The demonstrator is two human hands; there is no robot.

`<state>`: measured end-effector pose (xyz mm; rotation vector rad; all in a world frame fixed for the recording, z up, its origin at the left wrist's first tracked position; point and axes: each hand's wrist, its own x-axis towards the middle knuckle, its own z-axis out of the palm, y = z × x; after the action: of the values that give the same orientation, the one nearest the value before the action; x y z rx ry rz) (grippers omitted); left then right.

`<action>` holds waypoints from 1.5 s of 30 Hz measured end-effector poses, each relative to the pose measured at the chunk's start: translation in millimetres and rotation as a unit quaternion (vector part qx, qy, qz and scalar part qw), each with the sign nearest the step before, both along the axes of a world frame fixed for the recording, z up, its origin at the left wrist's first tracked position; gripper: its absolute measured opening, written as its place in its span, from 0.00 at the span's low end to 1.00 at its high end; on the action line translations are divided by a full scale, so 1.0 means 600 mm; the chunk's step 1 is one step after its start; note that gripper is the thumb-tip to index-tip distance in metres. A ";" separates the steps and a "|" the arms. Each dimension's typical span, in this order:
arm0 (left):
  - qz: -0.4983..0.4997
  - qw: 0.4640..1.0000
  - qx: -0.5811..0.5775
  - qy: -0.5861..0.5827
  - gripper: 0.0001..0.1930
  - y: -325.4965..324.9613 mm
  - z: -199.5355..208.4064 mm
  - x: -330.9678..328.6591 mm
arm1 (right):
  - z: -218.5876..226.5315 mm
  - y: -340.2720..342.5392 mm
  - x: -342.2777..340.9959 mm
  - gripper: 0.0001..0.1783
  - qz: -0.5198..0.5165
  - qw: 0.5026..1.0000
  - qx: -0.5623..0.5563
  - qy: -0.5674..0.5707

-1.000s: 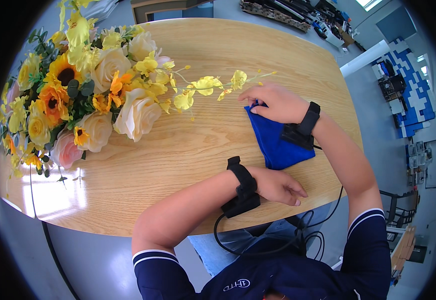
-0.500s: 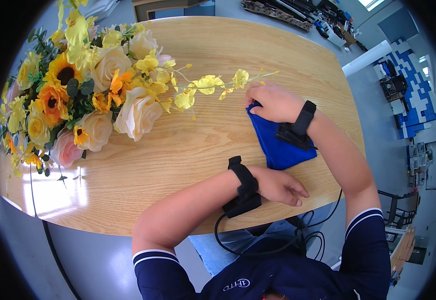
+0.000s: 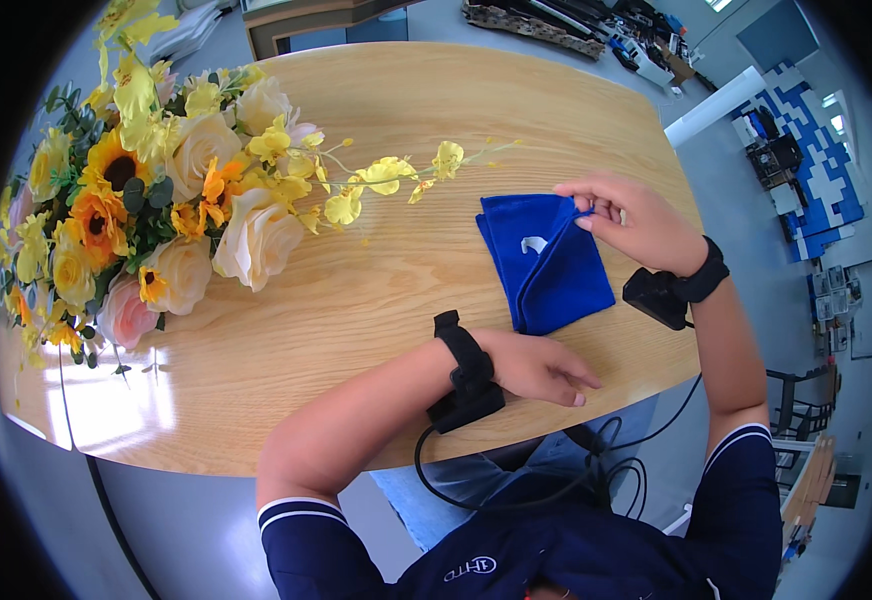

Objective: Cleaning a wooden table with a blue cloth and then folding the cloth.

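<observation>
A blue cloth [image 3: 568,277] lies folded in layers on the right part of the wooden table. My right hand [image 3: 636,215] pinches its upper right corner between thumb and fingers and lifts that layer slightly. A small white curved shape [image 3: 534,244] shows in the gap of the fold; whether it is a print or a separate thing I cannot tell. Near the table's front edge, below the cloth and apart from it, my left hand [image 3: 536,370] rests with fingers loosely bent and apart, holding nothing. Each wrist carries a black strap with a small black box.
A large bouquet [image 3: 171,205] of roses, sunflowers and yellow orchids covers the left of the wooden table [image 3: 376,370]. One orchid stem [image 3: 386,176] reaches toward the cloth. Black cables [image 3: 436,485] run from the wrist boxes over my lap. Shelves and equipment stand beyond the table at right.
My right hand has moved right, carrying the cloth's corner with it. The cloth has gone from a narrow triangle to a wider squarish fold, and the white shape now shows. My left hand has barely shifted.
</observation>
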<state>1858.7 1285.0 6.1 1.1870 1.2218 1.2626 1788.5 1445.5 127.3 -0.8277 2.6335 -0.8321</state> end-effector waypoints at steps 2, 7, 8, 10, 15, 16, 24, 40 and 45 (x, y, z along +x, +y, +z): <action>-0.009 1.000 -0.009 0.008 0.24 -0.001 0.006 -0.001 | 0.022 0.033 0.015 0.13 0.013 0.999 0.022 0.031; 0.026 0.999 -0.007 0.022 0.21 -0.012 0.029 0.013 | 0.070 0.096 0.079 0.08 -0.042 0.998 -0.030 0.048; 0.051 0.998 0.026 0.017 0.17 -0.012 0.029 0.018 | 0.075 0.115 0.090 0.09 -0.044 0.995 -0.067 0.062; 0.095 0.990 0.059 0.084 0.16 -0.013 0.040 0.019 | 0.079 0.151 0.114 0.11 -0.044 0.982 -0.156 0.100; 0.453 0.827 0.152 0.296 0.10 -0.013 0.064 0.030 | 0.118 0.207 0.186 0.10 -0.138 0.961 -0.214 0.105; 0.442 0.831 0.150 0.302 0.10 -0.009 0.066 0.028 | 0.126 0.219 0.198 0.10 -0.164 0.956 -0.214 0.111; 0.407 0.791 0.036 0.455 0.20 0.061 0.132 0.059 | 0.169 0.294 0.271 0.10 -0.148 0.922 -0.158 0.322; 0.343 0.871 0.145 0.322 0.17 0.232 0.156 0.146 | 0.222 0.369 0.350 0.10 0.027 0.931 -0.101 0.349; 0.345 0.868 0.184 0.306 0.14 0.241 0.133 0.166 | 0.205 0.368 0.352 0.11 0.034 0.928 -0.116 0.353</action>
<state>1958.3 1429.6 85.9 1.5674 2.0700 1.7657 1999.5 1666.6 250.5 -1.5132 3.1074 -0.9786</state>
